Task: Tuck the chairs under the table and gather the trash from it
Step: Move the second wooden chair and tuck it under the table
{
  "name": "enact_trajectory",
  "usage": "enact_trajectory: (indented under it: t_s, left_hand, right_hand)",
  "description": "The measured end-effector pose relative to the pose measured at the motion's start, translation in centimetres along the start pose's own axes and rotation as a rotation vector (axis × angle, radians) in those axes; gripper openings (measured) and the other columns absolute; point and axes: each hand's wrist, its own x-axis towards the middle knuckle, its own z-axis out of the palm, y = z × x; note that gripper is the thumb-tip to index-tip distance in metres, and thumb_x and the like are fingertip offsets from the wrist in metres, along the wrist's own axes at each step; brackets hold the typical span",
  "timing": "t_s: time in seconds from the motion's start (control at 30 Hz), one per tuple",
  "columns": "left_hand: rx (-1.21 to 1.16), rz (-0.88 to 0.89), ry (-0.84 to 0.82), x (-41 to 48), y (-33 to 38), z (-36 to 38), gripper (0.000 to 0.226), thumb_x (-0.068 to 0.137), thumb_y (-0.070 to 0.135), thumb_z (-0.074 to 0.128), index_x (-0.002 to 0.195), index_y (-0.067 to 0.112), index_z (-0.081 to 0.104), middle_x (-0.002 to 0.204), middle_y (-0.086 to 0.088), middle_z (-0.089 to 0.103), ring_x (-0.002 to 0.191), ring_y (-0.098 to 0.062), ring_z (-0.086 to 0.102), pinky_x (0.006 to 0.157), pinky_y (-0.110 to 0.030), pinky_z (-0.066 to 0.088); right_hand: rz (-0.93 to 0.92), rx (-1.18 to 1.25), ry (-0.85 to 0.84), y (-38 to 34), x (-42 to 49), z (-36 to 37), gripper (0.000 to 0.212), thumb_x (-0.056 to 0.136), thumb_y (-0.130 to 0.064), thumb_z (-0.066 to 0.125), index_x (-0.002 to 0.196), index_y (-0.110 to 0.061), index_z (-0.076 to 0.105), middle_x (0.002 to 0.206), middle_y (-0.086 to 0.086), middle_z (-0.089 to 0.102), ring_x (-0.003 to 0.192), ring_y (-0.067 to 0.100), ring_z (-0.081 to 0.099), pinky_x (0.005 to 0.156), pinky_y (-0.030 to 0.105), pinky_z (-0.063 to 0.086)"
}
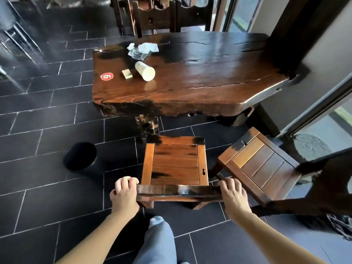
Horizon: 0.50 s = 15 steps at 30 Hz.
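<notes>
Head view is showing the table [190, 79], its far edge hiding two chairs' seats. A second chair [261, 164] is sitting angled right of it, partly cut off. The near chair [175, 164] is standing short of the table; left hand [124, 193] and right hand [233, 193] are gripping its backrest. Cup [145, 70], wrapper [142, 50], and small box [127, 74] are lying on the table's left end.

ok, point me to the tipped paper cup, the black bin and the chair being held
paper cup [145, 71], head view, middle of its side wall
black bin [80, 156], head view, dark inside
held chair [175, 162], head view, centre of the seat
</notes>
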Motion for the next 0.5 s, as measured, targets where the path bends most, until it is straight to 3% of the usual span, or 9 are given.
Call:
enact_trajectory:
  t_s: [0.2,0.37,0.5]
  left_hand:
    - [-0.011,0.054,-0.075,4.2,0.3,-2.1,0.060,0.073,0.000,0.059,0.122,0.027,0.038,0.128,0.003,0.033,0.128,-0.022,0.027,0.094,-0.036,0.040]
    - [-0.042,0.053,-0.237,7.9,1.1,-3.4,0.060,0.078,-0.002,0.051,0.126,0.028,0.032,0.133,0.003,0.025,0.131,-0.022,0.018,0.097,-0.035,0.035]
    - [-0.001,0.052,-0.231,7.6,1.5,-3.1,0.063,0.078,-0.002,0.052,0.128,0.029,0.030,0.135,0.004,0.024,0.133,-0.021,0.017,0.101,-0.035,0.034]
  right_hand:
    - [-0.025,0.040,0.021,-0.4,3.2,-1.4,0.066,0.077,-0.008,0.060,0.134,-0.026,0.034,0.140,0.003,0.030,0.133,0.030,0.018,0.106,0.045,0.035]
    - [0.003,0.058,-0.034,-0.3,6.1,-2.9,0.066,0.079,-0.015,0.062,0.135,-0.027,0.030,0.139,0.001,0.026,0.134,0.029,0.016,0.106,0.045,0.035]
    - [-0.009,0.068,-0.079,0.3,6.3,-3.3,0.064,0.081,-0.016,0.060,0.135,-0.028,0.029,0.140,0.001,0.025,0.135,0.028,0.014,0.108,0.043,0.034]
